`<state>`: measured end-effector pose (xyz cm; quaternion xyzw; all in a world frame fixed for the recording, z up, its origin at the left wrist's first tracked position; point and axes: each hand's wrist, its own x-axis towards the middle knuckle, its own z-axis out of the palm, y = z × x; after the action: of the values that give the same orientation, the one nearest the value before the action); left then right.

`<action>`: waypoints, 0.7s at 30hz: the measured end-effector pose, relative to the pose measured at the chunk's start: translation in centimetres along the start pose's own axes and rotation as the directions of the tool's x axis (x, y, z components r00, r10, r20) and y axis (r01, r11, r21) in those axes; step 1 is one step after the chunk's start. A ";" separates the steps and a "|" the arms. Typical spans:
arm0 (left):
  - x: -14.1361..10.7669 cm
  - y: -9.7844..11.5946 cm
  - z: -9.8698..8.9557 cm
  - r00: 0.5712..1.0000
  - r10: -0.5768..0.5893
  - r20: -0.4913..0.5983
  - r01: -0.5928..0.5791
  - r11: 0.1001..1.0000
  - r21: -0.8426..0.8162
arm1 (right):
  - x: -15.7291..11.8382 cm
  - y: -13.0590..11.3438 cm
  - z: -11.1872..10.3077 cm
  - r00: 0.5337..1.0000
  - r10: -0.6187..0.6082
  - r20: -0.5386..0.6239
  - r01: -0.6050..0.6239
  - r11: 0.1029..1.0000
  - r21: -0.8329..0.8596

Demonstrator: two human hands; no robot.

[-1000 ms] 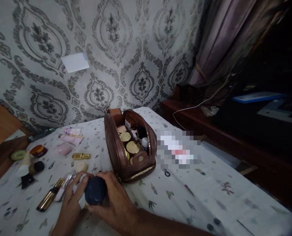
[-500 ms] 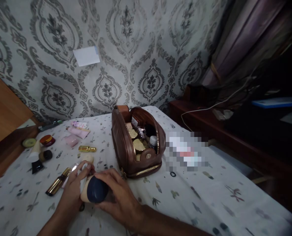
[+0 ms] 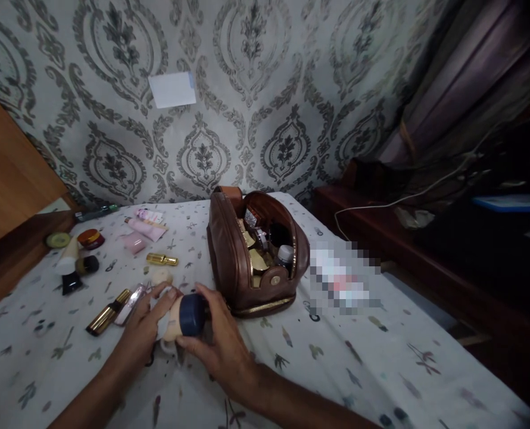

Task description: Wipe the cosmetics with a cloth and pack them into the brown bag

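My right hand point(image 3: 223, 342) is closed round the dark blue cap end of a beige cosmetic bottle point(image 3: 174, 325), which lies sideways between my hands. My left hand point(image 3: 144, 325) presses a white wipe point(image 3: 162, 328) against the other end of the bottle, partly hiding it. Close by on the left lie a black-and-gold tube point(image 3: 106, 314) and a shiny pinkish tube point(image 3: 130, 304). A small cream-coloured round piece point(image 3: 162, 276) sits just beyond my left fingers. To the right stands an unzipped brown toiletry bag point(image 3: 229, 256) with several cosmetics inside.
A gold tube point(image 3: 162, 260), pink tubes point(image 3: 146, 229) and several jars, including a red one point(image 3: 90, 238), lie on the patterned white sheet point(image 3: 265, 381). Right of the bag is a pixelated patch. A dark red ledge point(image 3: 363, 220) with a white cable runs along the right.
The bottle has turned so its cap points right instead of toward me, and both hands have shifted slightly up and right in view. The camera view has moved a little.
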<state>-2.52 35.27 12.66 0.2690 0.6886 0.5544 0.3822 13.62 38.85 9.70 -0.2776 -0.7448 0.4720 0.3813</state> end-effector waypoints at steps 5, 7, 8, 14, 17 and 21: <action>-0.1 0.4 -0.4 0.973 0.201 0.111 -0.212 0.972 0.099 | 0.2 0.4 0.1 0.998 0.058 0.009 -0.058 0.998 0.017; 0.0 0.6 -0.4 0.966 0.225 0.130 -0.233 0.971 0.057 | 0.4 0.4 0.2 0.996 0.081 0.027 -0.082 0.994 0.077; 0.1 0.6 -0.5 0.964 0.230 0.137 -0.236 0.971 0.032 | 0.5 0.3 0.3 0.994 0.098 0.037 -0.102 0.987 0.125; 0.3 0.9 -0.2 0.981 0.135 0.140 -0.114 0.982 -0.152 | 0.7 -0.2 0.7 0.985 0.157 0.064 -0.170 0.926 0.338; 0.2 1.0 0.2 0.990 0.019 0.140 0.009 0.981 -0.193 | 0.7 -0.1 0.8 0.990 0.142 -0.005 -0.134 0.944 0.303; -0.1 0.8 0.2 0.957 -0.034 0.287 0.079 0.986 -0.148 | 0.7 0.0 0.9 0.987 0.150 -0.059 -0.135 0.969 0.205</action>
<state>-2.35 35.50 13.44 0.2948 0.5882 0.5518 0.5126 12.54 38.96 9.67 -0.3079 -0.6571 0.5600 0.3998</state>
